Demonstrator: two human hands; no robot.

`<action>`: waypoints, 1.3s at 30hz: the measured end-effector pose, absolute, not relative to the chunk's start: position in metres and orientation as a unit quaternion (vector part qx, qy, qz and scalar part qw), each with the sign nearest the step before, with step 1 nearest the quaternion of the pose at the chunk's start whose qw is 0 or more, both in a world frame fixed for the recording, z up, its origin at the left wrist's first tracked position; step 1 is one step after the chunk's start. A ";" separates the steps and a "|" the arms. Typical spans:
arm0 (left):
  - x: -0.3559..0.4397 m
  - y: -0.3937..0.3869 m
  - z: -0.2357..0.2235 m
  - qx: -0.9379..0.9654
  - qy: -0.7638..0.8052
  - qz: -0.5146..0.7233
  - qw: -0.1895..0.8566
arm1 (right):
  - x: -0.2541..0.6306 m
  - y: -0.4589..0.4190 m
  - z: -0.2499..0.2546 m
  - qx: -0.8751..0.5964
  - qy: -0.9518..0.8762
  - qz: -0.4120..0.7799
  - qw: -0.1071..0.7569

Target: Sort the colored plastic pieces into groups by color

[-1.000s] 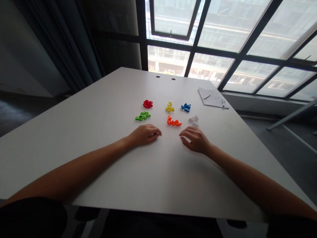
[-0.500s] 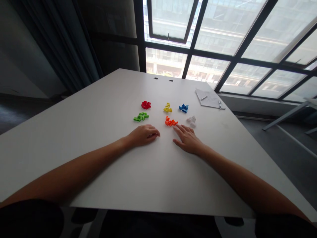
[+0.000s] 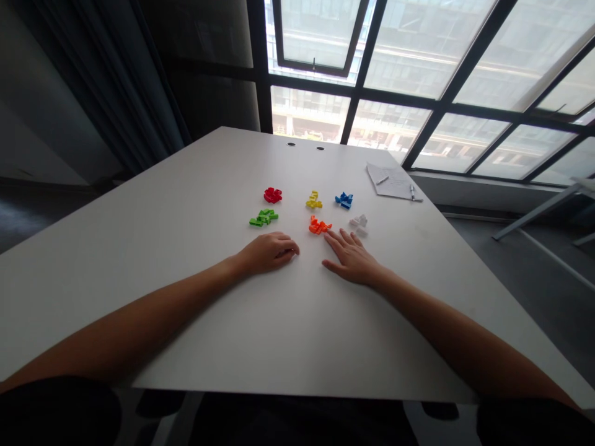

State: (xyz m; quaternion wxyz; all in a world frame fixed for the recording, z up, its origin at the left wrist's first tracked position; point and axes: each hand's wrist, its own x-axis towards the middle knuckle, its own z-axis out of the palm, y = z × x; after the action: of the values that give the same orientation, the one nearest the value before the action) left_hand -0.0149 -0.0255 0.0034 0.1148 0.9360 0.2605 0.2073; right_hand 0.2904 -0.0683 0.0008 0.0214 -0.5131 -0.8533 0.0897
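Observation:
My right hand [image 3: 352, 257] lies palm down with its fingers spread, holding nothing. Its index fingertip is right beside the pile of small orange plastic pieces [image 3: 319, 225]; whether it touches them I cannot tell. Just beyond its other fingers are the white pieces [image 3: 359, 223]. My left hand [image 3: 269, 253] rests on the table, fingers loosely curled in and closed, with nothing visible in them. The green pieces [image 3: 263, 217] sit just beyond its knuckles. Farther back are piles of red pieces [image 3: 273, 195], yellow pieces [image 3: 314, 200] and blue pieces [image 3: 344, 199].
A white table [image 3: 297, 334] spans the view. Toward its right edge lie sheets of paper [image 3: 393, 179] with a pen [image 3: 382, 181] and another pen [image 3: 413, 192] on them. Windows rise behind, and a dark curtain [image 3: 116, 80] hangs at left.
My right hand's fingers have spread a little wider, shifting slightly forward beside the orange pieces. The left hand stays in place. The piles look the same; the view has tilted slightly.

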 end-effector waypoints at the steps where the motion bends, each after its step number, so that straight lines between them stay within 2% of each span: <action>1: -0.015 -0.025 0.003 0.936 0.261 0.206 0.112 | 0.291 -0.068 0.001 -0.504 -0.858 0.092 0.022; 8: -0.015 -0.025 0.003 0.939 0.257 0.201 0.107 | 0.298 -0.073 -0.001 -0.471 -0.877 0.078 0.044; 13: -0.009 -0.041 0.007 0.946 0.240 0.196 0.094 | 0.303 -0.094 0.002 -0.395 -0.911 0.095 0.070; 20: 0.013 -0.072 0.007 0.967 0.158 0.189 0.065 | 0.290 -0.117 0.007 -0.237 -0.941 0.136 0.199; 26: 0.006 -0.077 0.020 0.974 0.153 0.166 -0.015 | 0.278 -0.129 0.017 -0.209 -0.956 0.038 0.203; 30: 0.001 -0.074 0.023 0.956 0.213 0.202 -0.017 | 0.281 -0.129 0.015 -0.237 -0.945 0.006 0.224; 35: 0.002 -0.073 0.023 0.934 0.269 0.235 0.006 | 0.282 -0.124 0.013 -0.370 -0.892 0.005 0.258; 39: 0.002 -0.072 0.024 0.933 0.270 0.237 0.012 | 0.282 -0.120 0.014 -0.412 -0.887 0.000 0.210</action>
State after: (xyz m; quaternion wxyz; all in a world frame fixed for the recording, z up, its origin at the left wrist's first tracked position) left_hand 0.0024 -0.0722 0.0240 0.0117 0.9333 0.2696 0.2368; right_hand 0.2820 -0.1198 0.0143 0.2101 -0.4117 -0.8868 -0.0001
